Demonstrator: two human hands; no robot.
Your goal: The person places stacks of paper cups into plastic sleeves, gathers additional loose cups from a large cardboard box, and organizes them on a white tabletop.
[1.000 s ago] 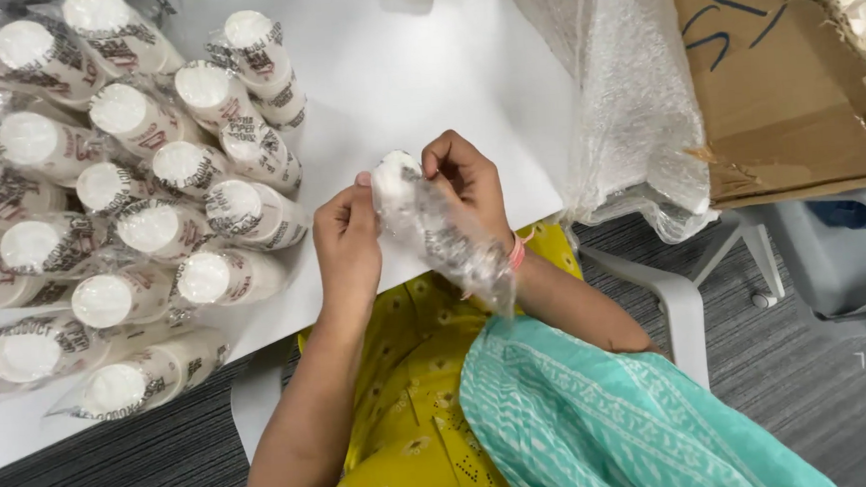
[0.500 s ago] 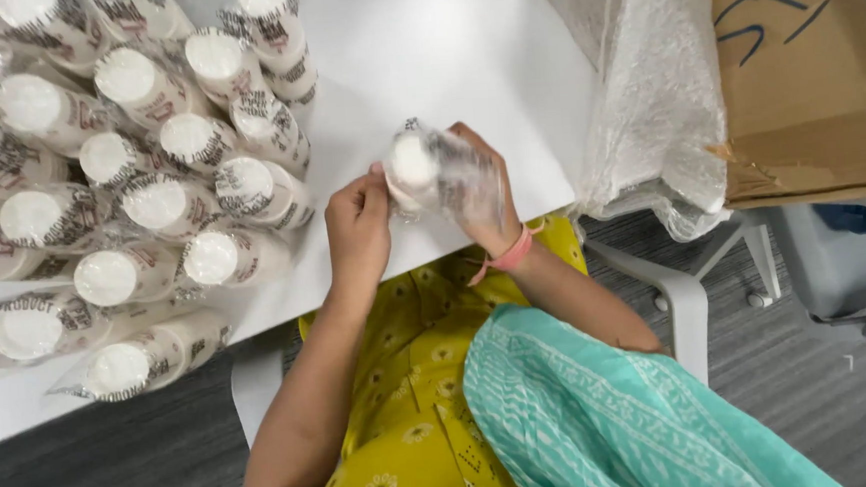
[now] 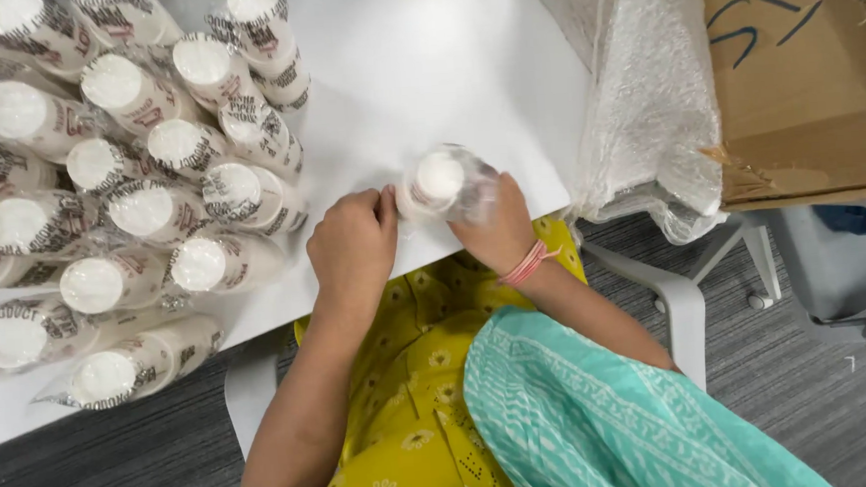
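turned bottom-up since before, clear-wrapped stack of white paper cups (image 3: 444,183) is pinched by both hands' fingers (image 3: 388,204) over white surface (image 3: 462,61), wrapped stacks (image 3: 129,182) beside.

- My left hand (image 3: 353,246) is curled into a loose fist, knuckles up, fingertips pinching at the front.
- My right hand (image 3: 497,232) is cupped, fingers wrapped forward and closed in a grasp.
- Both forearms run bare from my body, wrists close together; the right wrist wears a pink band (image 3: 526,264).

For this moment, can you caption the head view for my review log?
Both hands, left hand and right hand, hold a plastic-wrapped cup stack at the white table edge beside more wrapped stacks.
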